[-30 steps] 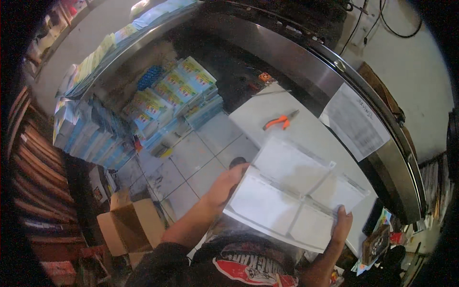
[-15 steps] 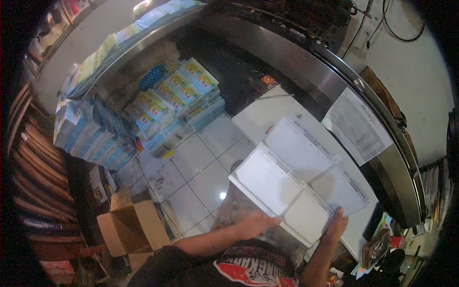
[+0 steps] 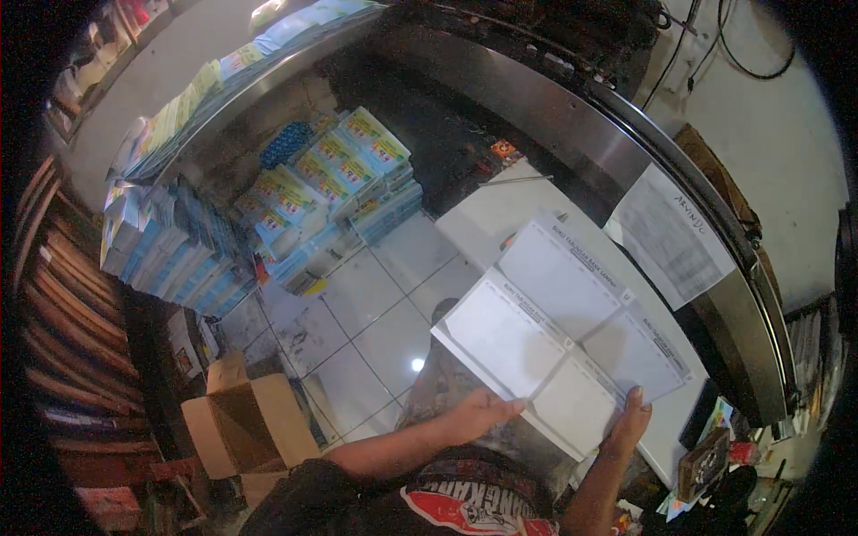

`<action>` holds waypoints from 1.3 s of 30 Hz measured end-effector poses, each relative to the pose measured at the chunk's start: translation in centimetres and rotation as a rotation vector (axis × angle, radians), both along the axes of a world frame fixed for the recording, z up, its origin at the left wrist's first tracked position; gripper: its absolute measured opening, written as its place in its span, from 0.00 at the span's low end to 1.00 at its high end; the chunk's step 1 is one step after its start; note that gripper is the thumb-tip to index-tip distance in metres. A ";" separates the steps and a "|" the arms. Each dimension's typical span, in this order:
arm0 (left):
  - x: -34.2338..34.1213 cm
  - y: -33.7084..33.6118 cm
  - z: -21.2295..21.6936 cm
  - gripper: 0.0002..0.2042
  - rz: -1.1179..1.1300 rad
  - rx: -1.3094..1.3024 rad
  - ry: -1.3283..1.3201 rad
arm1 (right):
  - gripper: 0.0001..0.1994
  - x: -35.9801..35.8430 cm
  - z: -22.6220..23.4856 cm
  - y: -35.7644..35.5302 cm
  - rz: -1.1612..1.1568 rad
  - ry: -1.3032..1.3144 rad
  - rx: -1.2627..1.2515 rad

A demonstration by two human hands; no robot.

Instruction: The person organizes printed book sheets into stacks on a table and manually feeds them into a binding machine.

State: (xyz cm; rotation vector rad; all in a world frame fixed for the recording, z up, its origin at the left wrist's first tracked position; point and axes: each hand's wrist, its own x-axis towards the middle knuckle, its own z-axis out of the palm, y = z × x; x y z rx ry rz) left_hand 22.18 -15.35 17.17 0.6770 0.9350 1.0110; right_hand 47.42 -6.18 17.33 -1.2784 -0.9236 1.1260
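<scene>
A stack of white printed sheets [image 3: 500, 332] lies between my two hands, above my lap and tilted, its far side lapping over other sheets. My left hand [image 3: 483, 415] grips the near edge, thumb on top and the other fingers hidden below. At the right-hand end my right hand [image 3: 630, 422] holds the edge, with its fingertips pointing up along it. Just beyond, more printed sheets [image 3: 554, 268] of the same kind lie on a white board [image 3: 474, 219].
Stacked bundles of blue-and-yellow booklets [image 3: 326, 174] stand on the tiled floor [image 3: 371, 344] at the far left. An open cardboard box [image 3: 286, 415] sits at the near left. A curved metal rail [image 3: 527, 85] runs behind, with a handwritten paper [image 3: 670, 237] against it.
The held stack of sheets has shifted very slightly to the right. Both hands keep nearly the same places on it.
</scene>
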 end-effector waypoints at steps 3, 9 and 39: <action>-0.3 -0.2 0.2 0.20 -0.043 0.003 -0.027 | 0.22 0.1 -0.3 -0.1 -0.040 0.016 -0.002; -0.1 -0.1 1.5 0.21 -0.074 -0.078 0.197 | 0.22 0.3 0.2 -0.5 -0.115 0.030 -0.100; -0.1 -0.7 3.4 0.24 -0.334 0.011 0.332 | 0.22 2.4 -0.6 -0.2 -0.091 0.024 -0.037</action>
